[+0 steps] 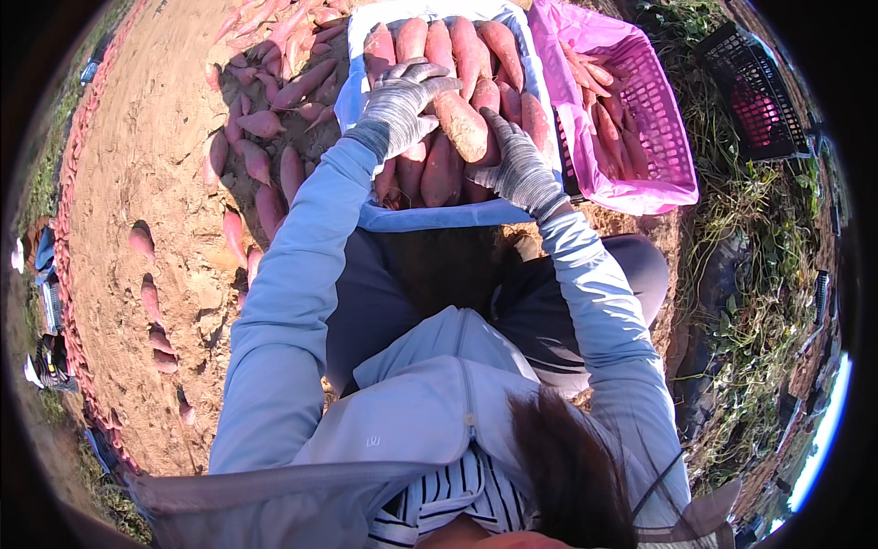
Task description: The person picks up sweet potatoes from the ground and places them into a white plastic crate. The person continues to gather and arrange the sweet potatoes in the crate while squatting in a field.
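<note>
A crate lined with pale blue sheeting (446, 218) stands before my knees, filled with rows of sweet potatoes (437, 171). My left hand (401, 103), in a grey knitted glove, lies over its left side, fingers spread on the sweet potatoes. Between my hands, one thick, soil-dusted sweet potato (461, 127) rests slantwise on top of the others. My right hand (518, 161), gloved alike, reaches in at the crate's right side. Its fingers and thumb are spread around a sweet potato beside the dusty one; whether they grip it is unclear.
Beside the crate on the right is a pink-lined crate (651, 195) with thinner sweet potatoes (610, 130). Loose sweet potatoes (257, 165) lie heaped on the soil at left. Farther right are cut vines (748, 274) and a black crate (754, 96).
</note>
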Motion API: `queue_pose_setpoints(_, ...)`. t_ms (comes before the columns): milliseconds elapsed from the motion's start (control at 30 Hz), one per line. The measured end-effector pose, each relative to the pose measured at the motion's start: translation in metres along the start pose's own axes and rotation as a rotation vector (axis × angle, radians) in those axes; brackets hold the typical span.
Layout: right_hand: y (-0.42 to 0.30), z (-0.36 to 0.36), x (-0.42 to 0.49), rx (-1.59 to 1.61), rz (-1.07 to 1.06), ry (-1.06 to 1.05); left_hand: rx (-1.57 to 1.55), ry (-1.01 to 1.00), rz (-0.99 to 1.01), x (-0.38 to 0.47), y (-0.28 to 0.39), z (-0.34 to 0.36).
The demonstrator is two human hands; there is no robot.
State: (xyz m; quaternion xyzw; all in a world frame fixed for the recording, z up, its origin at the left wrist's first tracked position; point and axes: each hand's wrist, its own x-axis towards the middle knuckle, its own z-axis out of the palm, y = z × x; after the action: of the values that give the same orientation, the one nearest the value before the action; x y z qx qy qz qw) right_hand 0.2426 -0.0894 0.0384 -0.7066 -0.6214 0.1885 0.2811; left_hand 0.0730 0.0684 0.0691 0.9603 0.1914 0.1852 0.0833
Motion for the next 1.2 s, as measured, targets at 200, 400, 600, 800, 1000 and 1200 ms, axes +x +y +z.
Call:
queue_pose_setpoints(200, 0.029, -0.004, 0.005, -0.100, 0.102, 0.208, -1.278, 0.165, -0.556, -0.013, 0.056, 0.108)
queue_pose_setpoints(400, 0.080, -0.028, 0.017, -0.078, 0.032, 0.452, -0.772, 0.163, -0.484, -0.016, 0.075, 0.152)
queue_pose_setpoints(600, 0.108, 0.012, 0.024, -0.175, -0.033, 0.289, -0.845, 0.196, -0.637, -0.005, 0.088, 0.146)
queue_pose_setpoints(800, 0.098, 0.016, 0.033, -0.311, 0.002, 0.229, -0.663, 0.364, -0.838, 0.005, 0.115, 0.162)
queue_pose_setpoints(1000, 0.109, -0.004, 0.042, -0.500, 0.087, -0.054, -0.807, 0.454, -0.854, 0.001, 0.113, 0.182)
queue_pose_setpoints(1200, 0.080, 0.014, 0.035, -0.746, 0.002, -0.004, -1.165, 0.423, -0.934, -0.019, 0.122, 0.166)
